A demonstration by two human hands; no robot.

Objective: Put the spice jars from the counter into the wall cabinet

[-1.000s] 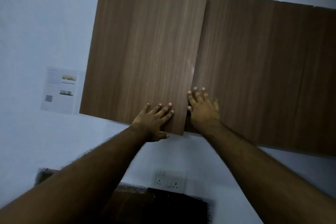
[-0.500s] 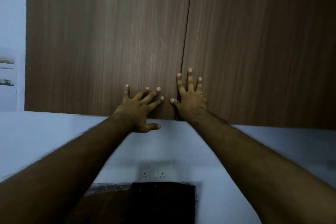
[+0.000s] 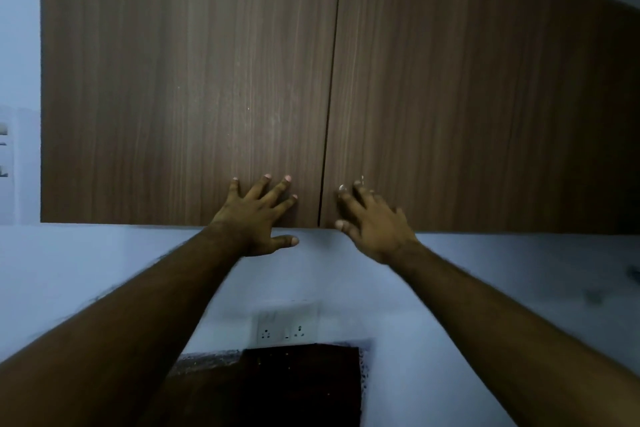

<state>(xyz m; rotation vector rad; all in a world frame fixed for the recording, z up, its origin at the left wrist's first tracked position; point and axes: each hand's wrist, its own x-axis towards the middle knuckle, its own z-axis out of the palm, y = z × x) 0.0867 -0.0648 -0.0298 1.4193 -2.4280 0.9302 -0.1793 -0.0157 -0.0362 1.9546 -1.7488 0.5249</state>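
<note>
since a second ago the left cabinet door [image 3: 187, 87], then swung out from the wall cabinet [image 3: 346, 45], has been brought flush with the right door [image 3: 485, 107], so that only a thin dark seam is left between them. half a second ago both hands were pressed flat beside that seam; now the left hand [image 3: 258, 218] is seen flat on the lower right corner of the left door, fingers [image 3: 277, 189] spread wide and holding nothing, thumb hanging below the door's bottom edge. the right hand [image 3: 375, 227] is blurred and seems lifted just off the right door, its fingers loosely spread and empty, though contact cannot be ruled out.

no spice jars are visible: with the doors shut they cannot be seen, and it is judged that they are inside. only a dark strip of counter [image 3: 277, 388] shows at the near bottom, below a wall socket [image 3: 285, 324].

the closing step is judged almost done. it would be finished well by an even press near the seam, a check that both bottom edges line up, and a slow release so that the door does not spring back.
</note>
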